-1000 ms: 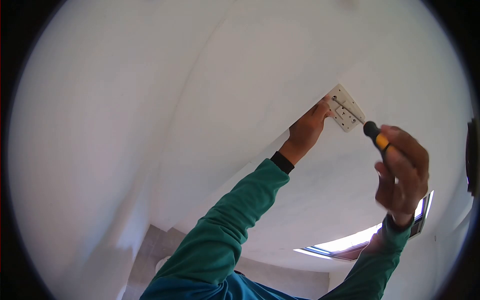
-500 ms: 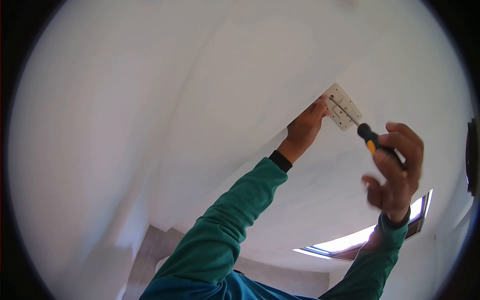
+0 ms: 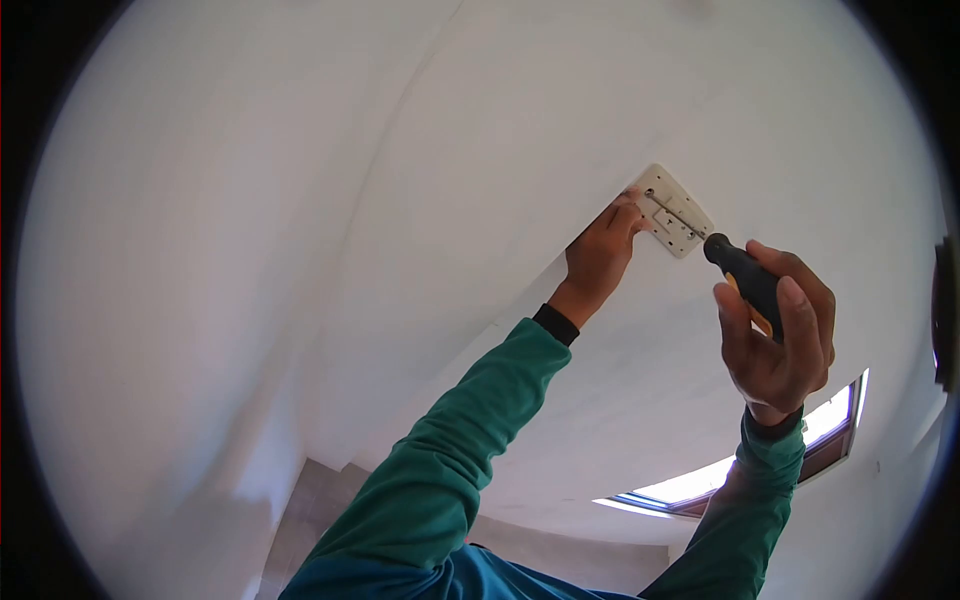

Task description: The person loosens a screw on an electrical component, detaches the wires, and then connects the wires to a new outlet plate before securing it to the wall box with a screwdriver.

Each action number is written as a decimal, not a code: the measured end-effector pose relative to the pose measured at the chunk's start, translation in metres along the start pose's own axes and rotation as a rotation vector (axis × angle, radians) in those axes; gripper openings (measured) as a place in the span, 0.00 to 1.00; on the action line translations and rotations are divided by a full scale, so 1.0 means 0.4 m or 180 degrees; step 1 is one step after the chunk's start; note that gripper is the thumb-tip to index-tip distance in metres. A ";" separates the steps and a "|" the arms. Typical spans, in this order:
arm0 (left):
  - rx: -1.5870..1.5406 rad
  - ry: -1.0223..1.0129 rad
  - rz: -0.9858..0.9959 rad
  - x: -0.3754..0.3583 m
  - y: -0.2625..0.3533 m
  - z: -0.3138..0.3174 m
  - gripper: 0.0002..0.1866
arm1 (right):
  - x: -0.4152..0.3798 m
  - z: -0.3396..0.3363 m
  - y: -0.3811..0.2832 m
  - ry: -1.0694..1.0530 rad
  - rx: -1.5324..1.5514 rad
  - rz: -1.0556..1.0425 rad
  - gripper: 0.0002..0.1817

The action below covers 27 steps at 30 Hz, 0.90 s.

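Observation:
A beige mounting plate (image 3: 674,197) with several holes lies flat against the white surface overhead. My left hand (image 3: 602,250) holds it at its left edge, with the fingertips and thumb on the plate. In my right hand (image 3: 788,350) is a screwdriver (image 3: 742,272) with a black and yellow handle, the fingers and thumb around the grip. Its thin shaft slants up across the plate, and the tip meets a screw or hole near the upper left corner. Whether the tip sits in a screw head is too small to tell.
White walls and ceiling surround the plate. A bright window (image 3: 690,485) with a dark frame is behind my right forearm. A dark object (image 3: 943,315) hangs at the far right edge. Grey tiling (image 3: 310,500) shows low on the left.
My right fingers, spread loosely around the handle before, have closed more firmly on it. The screwdriver tip stays at the same spot on the plate. My left hand keeps its place.

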State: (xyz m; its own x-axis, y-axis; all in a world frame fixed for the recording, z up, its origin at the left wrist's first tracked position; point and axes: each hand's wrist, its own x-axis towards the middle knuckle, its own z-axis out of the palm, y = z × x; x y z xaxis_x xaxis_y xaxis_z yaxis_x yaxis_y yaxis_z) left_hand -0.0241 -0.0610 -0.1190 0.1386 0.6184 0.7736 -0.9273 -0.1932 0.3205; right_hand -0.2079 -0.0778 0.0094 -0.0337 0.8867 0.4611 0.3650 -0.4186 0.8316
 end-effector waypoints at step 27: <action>0.0116 -0.0631 -0.0261 -0.015 0.018 -0.007 0.18 | 0.023 0.016 -0.090 -0.0309 0.0148 0.0243 0.18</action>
State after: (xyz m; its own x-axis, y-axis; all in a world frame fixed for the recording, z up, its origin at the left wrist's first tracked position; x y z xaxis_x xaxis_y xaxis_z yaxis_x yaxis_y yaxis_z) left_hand -0.0325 -0.0640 -0.1229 0.2819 0.4719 0.8354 -0.8975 -0.1780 0.4035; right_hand -0.2156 -0.0534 -0.0183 0.0851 0.8684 0.4885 0.4058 -0.4779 0.7790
